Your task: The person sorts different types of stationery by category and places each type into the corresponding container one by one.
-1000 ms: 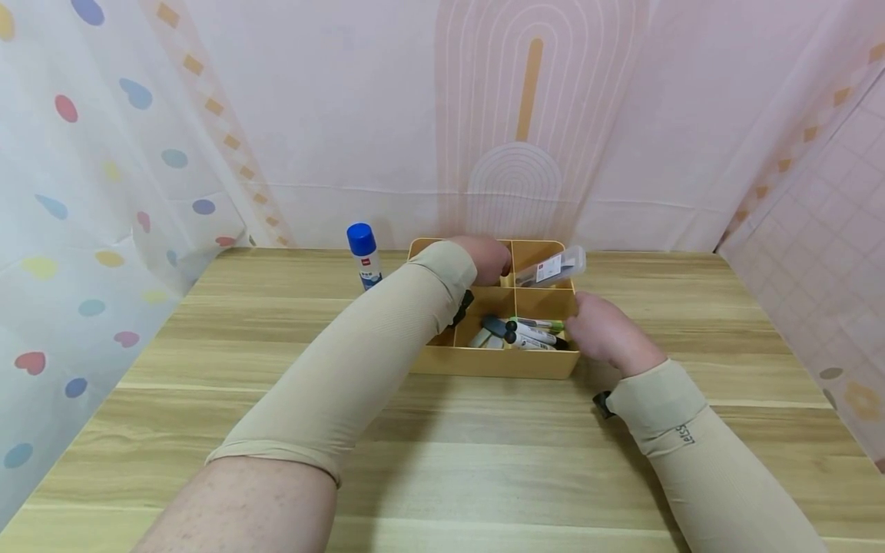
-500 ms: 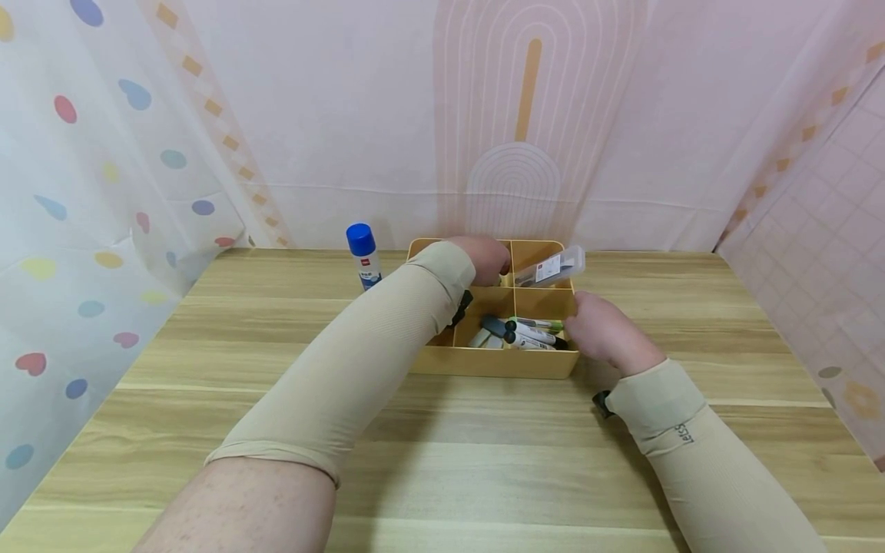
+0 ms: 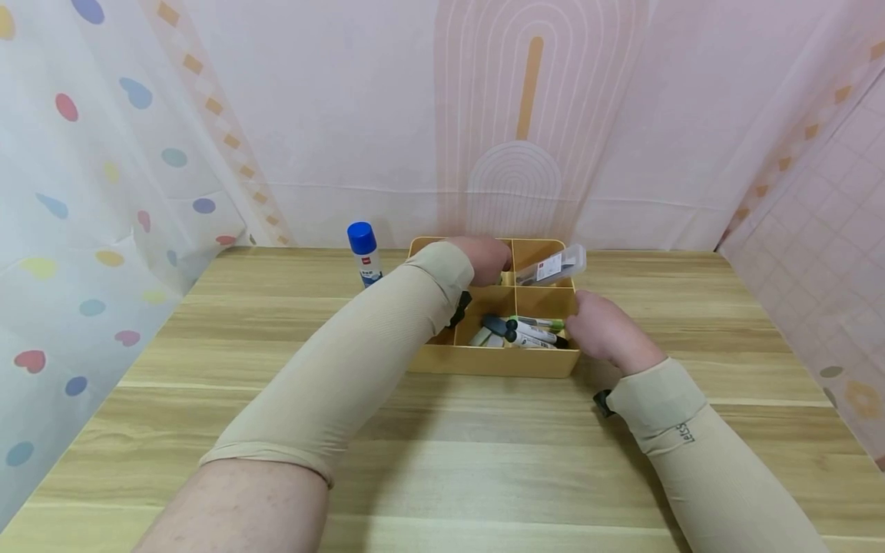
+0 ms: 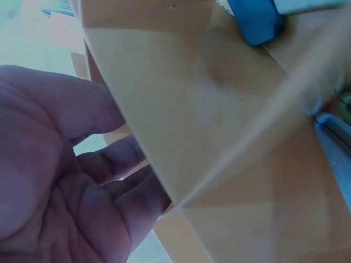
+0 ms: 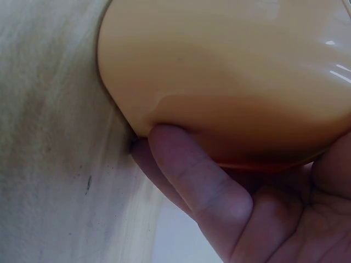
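Observation:
A yellow divided organizer box [image 3: 492, 364] stands on the wooden table. My left hand [image 3: 484, 259] reaches down into its back middle compartment. In the left wrist view, the thumb and fingers of that hand [image 4: 82, 164] go behind a divider [image 4: 164, 120], which hides the fingertips; I cannot tell whether they pinch anything. At the box's right front corner, my right hand [image 3: 603, 329] grips the side wall. Close up in the right wrist view, curled fingers [image 5: 192, 170] press the outside of the box [image 5: 219, 71] near its bottom edge.
Black-capped white markers [image 3: 531, 335] and a dark blue-grey item [image 3: 494, 325] lie in the front compartments. A clear plastic case [image 3: 553, 266] leans out at the back right. Left of the box stands a blue-capped white bottle [image 3: 363, 252]. A patterned curtain [image 3: 346, 115] hangs behind.

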`<state>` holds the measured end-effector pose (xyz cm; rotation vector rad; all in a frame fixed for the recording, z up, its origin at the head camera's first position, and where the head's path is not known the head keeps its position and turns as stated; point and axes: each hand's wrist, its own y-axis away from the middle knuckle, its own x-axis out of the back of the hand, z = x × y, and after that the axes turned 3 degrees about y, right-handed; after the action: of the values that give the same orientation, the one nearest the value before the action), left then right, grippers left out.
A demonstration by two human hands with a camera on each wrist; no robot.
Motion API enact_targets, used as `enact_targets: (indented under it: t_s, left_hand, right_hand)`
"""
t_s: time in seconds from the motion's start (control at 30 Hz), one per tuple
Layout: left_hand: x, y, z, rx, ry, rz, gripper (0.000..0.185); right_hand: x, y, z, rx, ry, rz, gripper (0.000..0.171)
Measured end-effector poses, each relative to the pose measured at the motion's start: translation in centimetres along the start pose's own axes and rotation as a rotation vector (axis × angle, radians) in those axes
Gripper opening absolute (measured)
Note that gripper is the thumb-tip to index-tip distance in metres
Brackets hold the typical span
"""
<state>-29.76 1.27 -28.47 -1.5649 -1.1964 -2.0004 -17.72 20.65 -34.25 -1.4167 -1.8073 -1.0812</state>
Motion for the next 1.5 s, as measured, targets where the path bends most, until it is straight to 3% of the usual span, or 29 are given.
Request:
enact_targets:
  t_s: [0.13,0.3,0.53,0.63,0.87,1.23,1.37,1.5]
  left_hand:
    - [0.4,0.3,0.0,0.023,0.057,0.026,0.038]
    - [2.1,2.6,-0.5,0.044,0.107,0.091,0.048]
    - [3.5,5.8,-3.3,0.126,0.143,0.237,0.037]
    - [3.4,6.6,-5.0,0.151,0.149,0.263,0.037]
    - [2.7,7.8,-8.7,0.201,0.156,0.255,0.050]
    - [1.1,9.4,-12.9,0.283,0.168,0.270,0.059]
    - [0.5,9.5,-14.2,0.284,0.233,0.273,0.060]
    - [-0.1,9.5,-14.8,0.244,0.269,0.265,0.058]
  right_hand:
    - [0.1,0.0,0.0,-0.006,-0.003,-0.005,0.045]
    - [0.2,0.0,0.0,-0.016,-0.017,-0.016,0.045]
    - [0.3,0.1,0.2,-0.028,-0.016,-0.020,0.044]
    - [0.4,0.2,0.3,-0.023,-0.012,-0.017,0.044]
    - [0.6,0.4,0.5,-0.019,-0.012,-0.021,0.046]
    - [0.7,0.5,0.8,-0.016,0.008,-0.009,0.046]
    - [0.8,0.6,0.8,-0.019,0.010,-0.012,0.045]
    - [0.8,0.6,0.9,-0.014,0.008,-0.013,0.046]
